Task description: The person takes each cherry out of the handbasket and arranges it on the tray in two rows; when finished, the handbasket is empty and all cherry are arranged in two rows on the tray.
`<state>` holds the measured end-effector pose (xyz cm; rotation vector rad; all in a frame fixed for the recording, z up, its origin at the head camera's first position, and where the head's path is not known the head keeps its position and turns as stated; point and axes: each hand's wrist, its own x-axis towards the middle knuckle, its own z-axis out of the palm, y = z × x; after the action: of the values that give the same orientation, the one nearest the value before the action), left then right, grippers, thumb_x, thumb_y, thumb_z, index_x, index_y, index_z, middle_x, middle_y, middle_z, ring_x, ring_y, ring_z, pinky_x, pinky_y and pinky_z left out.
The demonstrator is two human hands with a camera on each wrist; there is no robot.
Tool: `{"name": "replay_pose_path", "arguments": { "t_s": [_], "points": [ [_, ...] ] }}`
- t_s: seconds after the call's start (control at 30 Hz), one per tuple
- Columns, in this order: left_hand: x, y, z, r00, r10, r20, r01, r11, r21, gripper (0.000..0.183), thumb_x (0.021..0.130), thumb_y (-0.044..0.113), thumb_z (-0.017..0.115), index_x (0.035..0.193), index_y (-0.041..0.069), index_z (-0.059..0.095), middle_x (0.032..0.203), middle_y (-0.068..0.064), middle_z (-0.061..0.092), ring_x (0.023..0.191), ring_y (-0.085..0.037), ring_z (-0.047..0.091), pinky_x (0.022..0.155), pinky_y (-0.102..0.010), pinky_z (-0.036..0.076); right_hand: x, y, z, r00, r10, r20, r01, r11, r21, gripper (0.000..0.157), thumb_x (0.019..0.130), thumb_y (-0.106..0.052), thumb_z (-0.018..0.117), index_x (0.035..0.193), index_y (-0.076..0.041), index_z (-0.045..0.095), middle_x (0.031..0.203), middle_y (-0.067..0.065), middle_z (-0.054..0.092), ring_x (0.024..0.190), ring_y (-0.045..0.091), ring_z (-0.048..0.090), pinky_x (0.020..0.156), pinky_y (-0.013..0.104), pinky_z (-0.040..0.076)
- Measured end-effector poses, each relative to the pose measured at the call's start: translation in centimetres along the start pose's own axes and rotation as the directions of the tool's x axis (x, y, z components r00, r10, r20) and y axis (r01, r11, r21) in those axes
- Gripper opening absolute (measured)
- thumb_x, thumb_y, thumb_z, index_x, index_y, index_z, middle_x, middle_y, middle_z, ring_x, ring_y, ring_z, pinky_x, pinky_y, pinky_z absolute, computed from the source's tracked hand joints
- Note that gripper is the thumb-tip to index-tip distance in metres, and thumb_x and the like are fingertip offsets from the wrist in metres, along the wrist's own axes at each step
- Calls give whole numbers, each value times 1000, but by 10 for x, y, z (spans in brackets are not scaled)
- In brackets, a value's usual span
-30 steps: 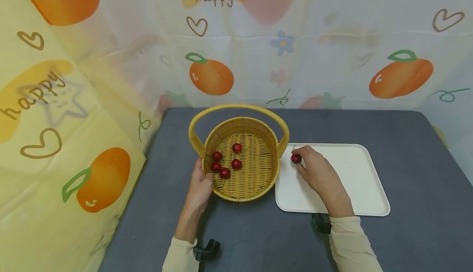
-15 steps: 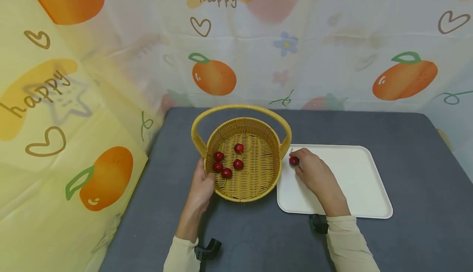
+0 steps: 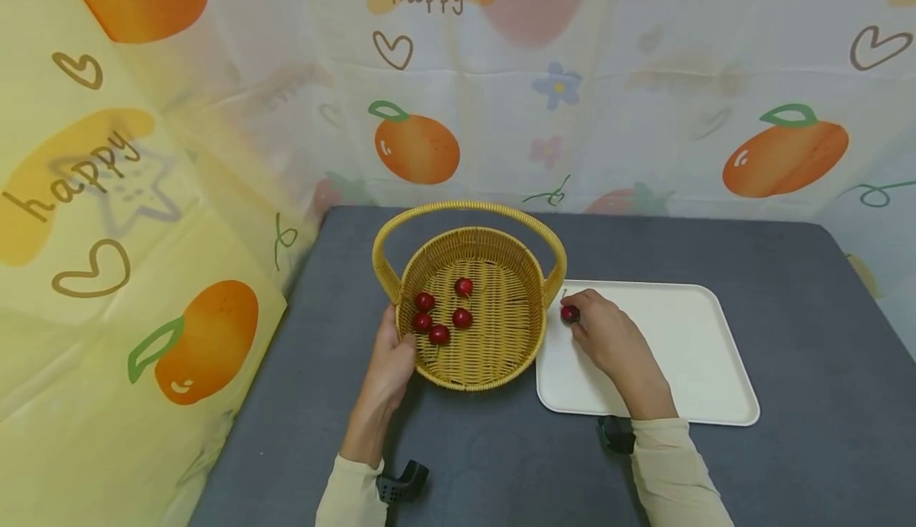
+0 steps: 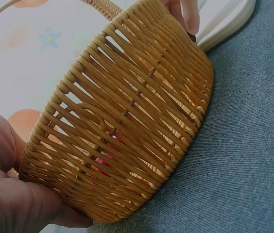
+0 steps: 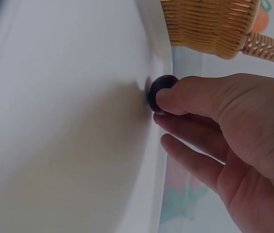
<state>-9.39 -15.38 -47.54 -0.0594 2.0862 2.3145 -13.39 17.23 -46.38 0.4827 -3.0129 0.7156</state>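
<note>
Far left: printed cloth (image 3: 86, 384), yellow-lit, with an orange, hearts and the word "happy". Grey worktop (image 3: 823, 312) began beside it and ran on to the right under everything else.

Left sleeve (image 3: 351, 495), cream, came in from the near edge; black wrist piece (image 3: 403, 482) at its cuff. Left hand (image 3: 390, 368) was clamped on the left side of the yellow woven basket (image 3: 468, 387), thumb near the rim.

Basket: round, open, its handle (image 3: 468, 206) arching over the far side. Five cherries (image 3: 462, 318) lay inside, mostly toward the left, a few showing stems. From the left wrist, red glimpsed through gaps in the weave.

White tray (image 3: 687, 352) lay just right of the basket; contact between the two unclear. Over its left end, a single dark red cherry (image 3: 569, 314), stem up, was pinched between thumb and finger of the right hand (image 3: 619, 340). Could not tell whether this fruit touched the tray. Hands well apart.

Right sleeve (image 3: 676, 471), also cream, with a second black wrist piece (image 3: 617, 435) beside the cuff.
</note>
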Motion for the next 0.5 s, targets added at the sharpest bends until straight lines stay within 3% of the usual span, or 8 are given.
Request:
{"name": "replay_pose_path", "arguments": {
  "t_s": [0.33, 0.5],
  "points": [
    [-1, 2, 0, 1000, -5, 2, 5, 1000, 5, 71, 101, -15, 27, 168, 4, 12, 171, -19, 23, 158, -32, 21, 127, -51, 22, -2, 0, -4, 1000, 2, 3, -2, 1000, 2, 38, 91, 7, 73, 128, 3, 69, 129, 21, 68, 120, 40, 67, 99, 56, 54],
    [0, 2, 0, 1000, -6, -3, 6, 1000, 3, 71, 101, -15, 27, 168, 4, 13, 170, -20, 24, 158, -33, 22, 126, -51, 23, -4, -7, -16, 999, 26, 18, -26, 1000, -2, 42, 92, 3, 74, 133, 2, 67, 135, 21, 65, 124, 41, 64, 102, 58, 52]
  ]
}}
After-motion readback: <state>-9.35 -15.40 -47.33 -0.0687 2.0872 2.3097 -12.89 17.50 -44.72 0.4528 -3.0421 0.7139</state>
